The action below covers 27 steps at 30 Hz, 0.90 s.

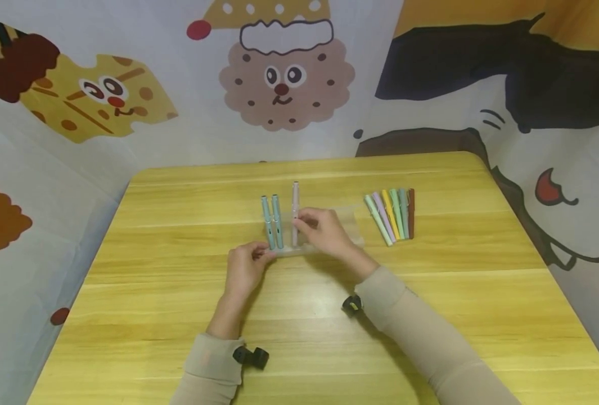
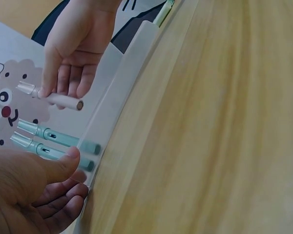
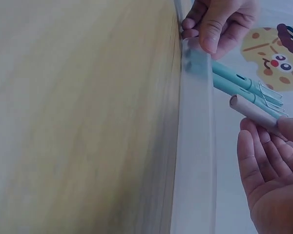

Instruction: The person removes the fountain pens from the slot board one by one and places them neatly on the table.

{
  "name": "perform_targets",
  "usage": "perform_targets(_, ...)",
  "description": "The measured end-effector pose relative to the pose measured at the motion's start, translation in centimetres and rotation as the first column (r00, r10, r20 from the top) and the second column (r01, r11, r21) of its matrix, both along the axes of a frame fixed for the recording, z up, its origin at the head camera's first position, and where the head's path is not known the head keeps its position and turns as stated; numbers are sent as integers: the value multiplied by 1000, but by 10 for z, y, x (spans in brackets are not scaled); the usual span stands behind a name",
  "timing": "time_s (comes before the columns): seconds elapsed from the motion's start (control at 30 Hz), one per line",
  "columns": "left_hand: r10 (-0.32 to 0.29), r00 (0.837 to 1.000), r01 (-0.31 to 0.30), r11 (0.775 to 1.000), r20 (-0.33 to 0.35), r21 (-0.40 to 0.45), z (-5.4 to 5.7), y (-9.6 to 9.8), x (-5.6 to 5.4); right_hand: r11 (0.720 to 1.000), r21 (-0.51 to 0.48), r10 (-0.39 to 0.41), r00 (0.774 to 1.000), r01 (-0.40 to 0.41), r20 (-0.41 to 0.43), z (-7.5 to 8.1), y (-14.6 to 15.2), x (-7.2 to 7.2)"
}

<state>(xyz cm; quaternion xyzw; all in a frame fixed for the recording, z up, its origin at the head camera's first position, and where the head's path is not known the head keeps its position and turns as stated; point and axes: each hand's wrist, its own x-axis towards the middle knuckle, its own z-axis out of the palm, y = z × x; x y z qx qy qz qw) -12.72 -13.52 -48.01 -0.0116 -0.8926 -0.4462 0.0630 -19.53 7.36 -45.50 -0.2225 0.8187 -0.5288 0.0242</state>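
A translucent pen stand (image 1: 352, 226) with a raised front lip (image 3: 196, 146) sits mid-table. Two teal pens (image 1: 277, 219) lean side by side in its left end, their lower ends behind the lip. My left hand (image 1: 246, 270) pinches the lip at that left corner, thumb on the inner side and fingers curled outside. Between the thumb and fingers of my right hand (image 1: 327, 230) is a pale pink pen (image 1: 295, 198), held to the right of the teal pair. In the right wrist view, the pink pen's lower end (image 3: 235, 101) is above the lip, apart from it.
Several capped pens (image 1: 391, 216) in green, purple, yellow, grey-green and dark red lie fanned on the wooden table (image 1: 299, 337), right of the stand. A cartoon-printed cloth (image 1: 178, 146) hangs behind the table. Small black cameras (image 1: 251, 356) sit at both wrists.
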Motion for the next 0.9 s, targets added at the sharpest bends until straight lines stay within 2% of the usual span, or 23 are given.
perform_targets(0.33,11,1000,-11,1000,10,1,-1,1,0,1000,-15,-3,1000,3,-8,0,20,0)
perform_targets(0.73,8,1000,-9,1000,24,20,0,0,1,1000,-24,-7,996,9,89,-1,51,3)
perform_targets(0.9,6,1000,-6,1000,19,3,-1,1,0,999,23,-27,996,25,81,2,61,4)
